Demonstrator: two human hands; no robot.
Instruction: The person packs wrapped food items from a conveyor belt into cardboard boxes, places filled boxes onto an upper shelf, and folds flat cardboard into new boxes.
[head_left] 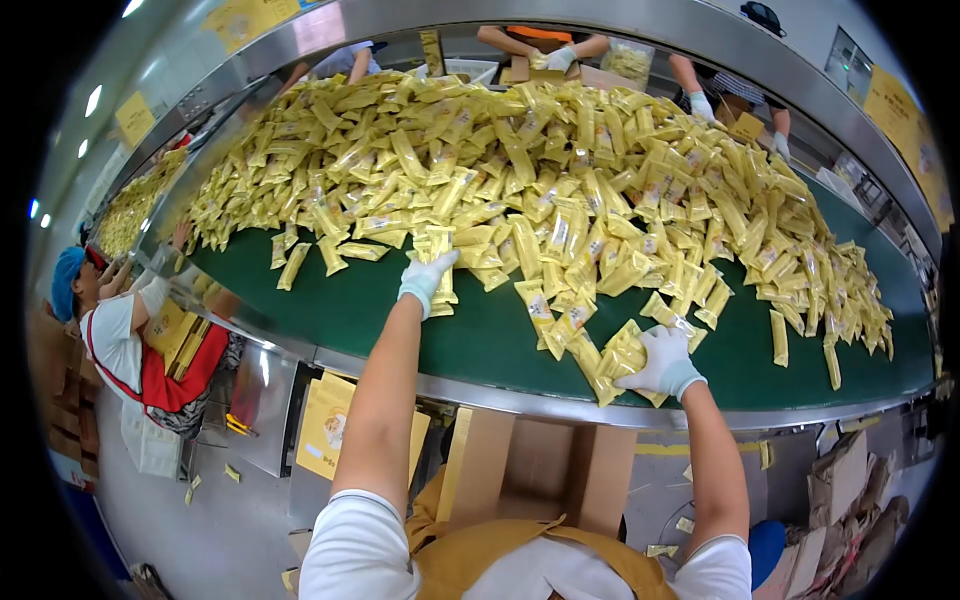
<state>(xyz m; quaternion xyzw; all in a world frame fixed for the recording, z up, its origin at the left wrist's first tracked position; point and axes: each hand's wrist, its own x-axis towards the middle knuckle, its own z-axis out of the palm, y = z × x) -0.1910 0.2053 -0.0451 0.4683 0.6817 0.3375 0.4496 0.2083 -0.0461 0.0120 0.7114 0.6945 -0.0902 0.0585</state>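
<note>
Yellow wrapped snack packets (520, 160) lie in a large heap on the green conveyor belt (480, 350). My left hand (430, 277), in a white glove, is closed around a few packets (437, 243) at the heap's front edge. Nearer the belt's front rim, my gloved right hand (662, 362) curls over a small bunch of packets (624, 350), fingers wrapped on their right side. Some of its fingertips are hidden behind the packets. Loose packets (570, 325) lie between my two hands.
An open cardboard box (540, 460) stands below the belt's metal edge (500, 392), in front of me. Printed yellow cartons (330, 425) are left of it. A co-worker (130, 330) stands at left; other workers' hands (560, 58) show across the belt.
</note>
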